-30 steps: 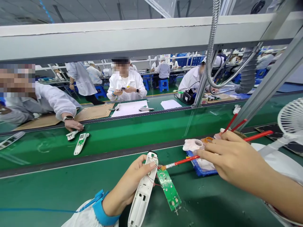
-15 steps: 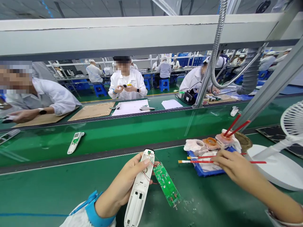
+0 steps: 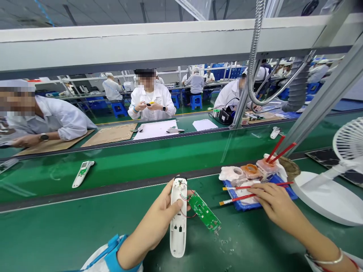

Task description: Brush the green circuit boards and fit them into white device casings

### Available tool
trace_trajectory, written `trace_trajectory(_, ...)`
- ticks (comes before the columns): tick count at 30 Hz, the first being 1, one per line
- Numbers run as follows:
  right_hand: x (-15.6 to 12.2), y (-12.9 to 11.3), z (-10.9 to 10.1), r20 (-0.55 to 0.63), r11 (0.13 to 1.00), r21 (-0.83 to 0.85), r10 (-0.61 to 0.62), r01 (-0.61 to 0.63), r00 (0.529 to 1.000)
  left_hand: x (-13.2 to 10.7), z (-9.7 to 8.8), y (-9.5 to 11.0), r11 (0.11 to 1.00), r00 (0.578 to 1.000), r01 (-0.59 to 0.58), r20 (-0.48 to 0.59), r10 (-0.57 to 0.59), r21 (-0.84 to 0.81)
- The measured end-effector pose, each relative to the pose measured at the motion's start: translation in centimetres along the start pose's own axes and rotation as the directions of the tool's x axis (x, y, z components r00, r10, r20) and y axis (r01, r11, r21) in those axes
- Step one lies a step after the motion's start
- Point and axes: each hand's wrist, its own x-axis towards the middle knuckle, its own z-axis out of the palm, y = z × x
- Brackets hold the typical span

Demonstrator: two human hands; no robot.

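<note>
My left hand [image 3: 160,213] grips a white plastic housing half [image 3: 178,226], its thumb pressed on the inner face. Thin red and dark wires link it to a green circuit board [image 3: 204,211], which hangs off to the right with metal contacts at its lower end. Over a blue tray [image 3: 246,207], my right hand [image 3: 269,198] has its fingers closed on a red-handled paintbrush [image 3: 236,199], bristles pointing left. Just behind lies a second red paintbrush [image 3: 236,187] across the tray. Part of the held brush is hidden under the hand.
Small pots [image 3: 251,172] and upright red sticks [image 3: 279,151] stand at the tray's back. A white fan [image 3: 326,200] is at right. A white handheld device [image 3: 82,174] lies on the green conveyor belt [image 3: 141,160]. Co-workers sit opposite; a metal post [image 3: 323,98] slants at right.
The housing half has swung more upright and the board has tipped flatter to the right. In my right hand, the paintbrush has tilted, its bristle end now lower.
</note>
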Motion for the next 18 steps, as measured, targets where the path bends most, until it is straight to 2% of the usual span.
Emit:
trace_trajectory(2, 0.5, -2.4, -0.6, -0.024, 0.985, 0.155, 0.080, -0.076, 0.996, 0.1, 0.3, -0.2, 0.999, 1.000, -0.010, -0.004, 0.010, 0.045)
trace_trajectory(3, 0.8, -4.0, -0.9, -0.011, 0.952, 0.282, 0.131, -0.123, 0.991, 0.3, 0.6, -0.3, 0.997, 1.000, -0.019, 0.006, 0.019, 0.072)
trace_trajectory(4, 1.3, -5.8, -1.2, 0.044, 0.880, 0.437, 0.184, -0.185, 0.982, 0.5, 0.9, -0.4, 0.994, 0.999, -0.036, 0.023, 0.034, 0.106)
trace_trajectory(5, 1.7, -7.6, -1.4, 0.139, 0.763, 0.595, 0.212, -0.252, 0.967, 0.7, 1.2, -0.6, 0.987, 0.998, -0.062, 0.039, 0.056, 0.147)
trace_trajectory(6, 2.3, -9.3, -1.4, 0.265, 0.597, 0.731, 0.198, -0.330, 0.944, 1.0, 1.5, -0.7, 0.977, 0.995, -0.092, 0.048, 0.085, 0.193)
trace_trajectory(7, 2.8, -10.8, -1.4, 0.379, 0.408, 0.822, 0.130, -0.398, 0.916, 1.2, 1.8, -0.9, 0.963, 0.992, -0.125, 0.044, 0.118, 0.238)
trace_trajectory(8, 3.3, -12.0, -1.3, 0.479, 0.237, 0.848, 0.040, -0.474, 0.877, 1.4, 2.0, -1.0, 0.947, 0.987, -0.158, 0.026, 0.156, 0.279)
trace_trajectory(9, 3.7, -12.8, -1.2, 0.520, 0.097, 0.851, -0.012, -0.517, 0.854, 1.6, 2.1, -1.0, 0.930, 0.981, -0.186, 0.002, 0.195, 0.318)
trace_trajectory(10, 4.0, -13.3, -1.0, 0.547, -0.018, 0.836, -0.054, -0.549, 0.835, 1.6, 2.2, -1.1, 0.910, 0.973, -0.204, -0.026, 0.229, 0.361)
trace_trajectory(12, 4.3, -13.4, -0.5, 0.572, -0.191, 0.795, -0.083, -0.576, 0.816, 1.6, 2.2, -1.1, 0.862, 0.959, -0.208, -0.075, 0.272, 0.462)
trace_trajectory(15, 4.3, -12.8, 0.0, 0.604, -0.357, 0.693, -0.187, -0.626, 0.775, 1.2, 1.9, -1.3, 0.765, 0.948, -0.202, -0.075, 0.311, 0.612)
trace_trajectory(18, 4.1, -12.7, 0.4, 0.606, -0.383, 0.631, -0.302, -0.675, 0.736, 1.2, 1.5, -1.7, 0.694, 0.923, -0.299, 0.014, 0.385, 0.655)
